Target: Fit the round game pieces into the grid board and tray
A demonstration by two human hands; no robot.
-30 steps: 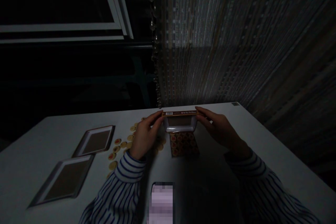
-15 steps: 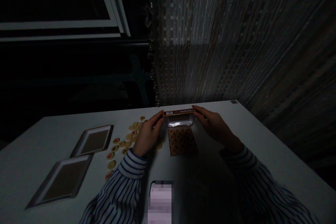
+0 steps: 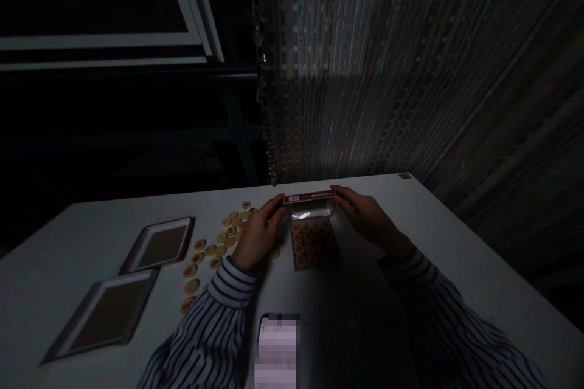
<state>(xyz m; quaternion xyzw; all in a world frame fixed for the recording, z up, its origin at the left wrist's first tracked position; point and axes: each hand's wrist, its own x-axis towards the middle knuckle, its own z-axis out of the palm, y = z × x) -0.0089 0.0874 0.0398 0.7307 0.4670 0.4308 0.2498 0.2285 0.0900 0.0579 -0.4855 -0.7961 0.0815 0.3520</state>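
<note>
Between my hands is a box lid (image 3: pixel 311 197) with a printed edge, a barcode and a clear plastic window, tilted up on its side. My left hand (image 3: pixel 259 232) is closed on its left end, and my right hand (image 3: pixel 368 216) grips the right end. Just below the lid lies a box tray (image 3: pixel 336 262) filled with rows of round Chinese chess pieces (image 3: pixel 308 244) marked in red. Several loose Chinese chess pieces (image 3: pixel 221 250) lie left of my left hand, some red-marked, some dark-marked, some plain. My left hand partly hides them.
On the left of the white table (image 3: pixel 365 328) lie two shallow open box parts (image 3: pixel 157 244), the nearer box part (image 3: pixel 109 313) touching the farther. A phone (image 3: pixel 276 352) lies at the front. A bead-string curtain (image 3: pixel 337 73) hangs behind the far edge. The scene is dim.
The lid and both hands have shifted very slightly, with the right hand a little further left. More of the pieces in the tray show now. The grip is the same.
</note>
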